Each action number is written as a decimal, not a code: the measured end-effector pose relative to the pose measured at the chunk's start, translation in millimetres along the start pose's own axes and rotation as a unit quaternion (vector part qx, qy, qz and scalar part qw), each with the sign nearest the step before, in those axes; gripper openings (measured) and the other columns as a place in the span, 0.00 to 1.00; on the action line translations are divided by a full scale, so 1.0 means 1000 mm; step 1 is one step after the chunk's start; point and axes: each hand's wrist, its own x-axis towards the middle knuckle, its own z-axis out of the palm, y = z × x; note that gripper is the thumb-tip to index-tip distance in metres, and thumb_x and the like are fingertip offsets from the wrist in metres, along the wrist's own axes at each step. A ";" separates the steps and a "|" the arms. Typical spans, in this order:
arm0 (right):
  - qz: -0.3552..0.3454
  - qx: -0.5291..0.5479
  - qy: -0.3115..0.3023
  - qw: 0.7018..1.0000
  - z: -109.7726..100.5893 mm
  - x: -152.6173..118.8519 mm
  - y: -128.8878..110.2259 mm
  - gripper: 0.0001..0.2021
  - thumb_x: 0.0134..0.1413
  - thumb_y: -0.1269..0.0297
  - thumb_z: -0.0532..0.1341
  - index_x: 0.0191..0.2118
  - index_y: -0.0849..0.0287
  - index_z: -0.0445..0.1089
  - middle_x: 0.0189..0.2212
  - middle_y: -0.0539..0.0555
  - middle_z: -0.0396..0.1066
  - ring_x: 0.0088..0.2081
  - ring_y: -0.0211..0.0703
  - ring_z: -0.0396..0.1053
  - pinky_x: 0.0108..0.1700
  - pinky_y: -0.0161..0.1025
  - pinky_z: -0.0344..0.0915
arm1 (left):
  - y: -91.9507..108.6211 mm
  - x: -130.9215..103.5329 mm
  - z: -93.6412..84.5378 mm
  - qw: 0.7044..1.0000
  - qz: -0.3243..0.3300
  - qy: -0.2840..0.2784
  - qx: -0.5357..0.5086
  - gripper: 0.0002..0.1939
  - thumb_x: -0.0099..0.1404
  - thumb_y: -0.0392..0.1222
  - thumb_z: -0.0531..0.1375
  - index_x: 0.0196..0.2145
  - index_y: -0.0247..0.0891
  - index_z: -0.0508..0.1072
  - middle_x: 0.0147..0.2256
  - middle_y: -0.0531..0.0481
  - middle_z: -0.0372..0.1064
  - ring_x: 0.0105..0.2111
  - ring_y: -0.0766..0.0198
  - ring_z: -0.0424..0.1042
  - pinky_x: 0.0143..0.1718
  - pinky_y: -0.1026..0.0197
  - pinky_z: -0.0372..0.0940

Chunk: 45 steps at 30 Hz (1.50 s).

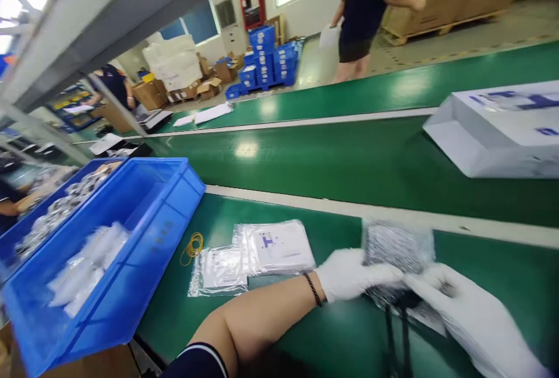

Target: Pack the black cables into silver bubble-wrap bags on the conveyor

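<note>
Both gloved hands met on the green table. The left hand point(349, 276) and right hand point(454, 302) each pinched a silvery plastic pouch point(397, 250), seemingly with black cords point(395, 331) trailing out. Working well meant steadying one edge. Flat packets point(279, 247) lay nearby, left of them a blue bin point(166, 232).

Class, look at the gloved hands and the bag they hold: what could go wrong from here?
The grey bag is pinched by both the left hand and right hand near its edge; gloves may slip. Black cords dangling under it could snag. The rubber bands lie loose beside the blue bin, easily knocked away.
</note>
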 end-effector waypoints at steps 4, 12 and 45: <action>0.018 0.092 -0.020 0.995 0.000 -0.008 -0.025 0.23 0.37 0.46 0.66 0.18 0.56 0.55 0.17 0.48 0.56 0.21 0.40 0.55 0.22 0.36 0.52 | 0.005 -0.004 0.001 0.998 0.046 -0.034 -0.031 0.27 0.57 0.55 0.64 0.47 0.30 0.76 0.46 0.42 0.74 0.47 0.51 0.71 0.53 0.52 0.63; 0.016 0.179 -0.009 0.984 -0.001 -0.006 -0.027 0.21 0.34 0.55 0.68 0.16 0.57 0.53 0.17 0.46 0.52 0.21 0.35 0.50 0.23 0.34 0.46 | 0.003 0.002 -0.005 0.995 0.070 -0.075 0.004 0.23 0.62 0.51 0.61 0.48 0.32 0.74 0.48 0.44 0.73 0.49 0.53 0.70 0.53 0.55 0.61; -0.011 0.143 0.001 0.990 0.004 -0.002 -0.021 0.17 0.35 0.62 0.64 0.17 0.57 0.51 0.16 0.44 0.50 0.22 0.35 0.50 0.24 0.34 0.47 | 0.011 -0.001 0.000 0.993 0.073 -0.085 -0.024 0.22 0.63 0.53 0.61 0.46 0.32 0.75 0.47 0.42 0.73 0.47 0.53 0.70 0.53 0.53 0.62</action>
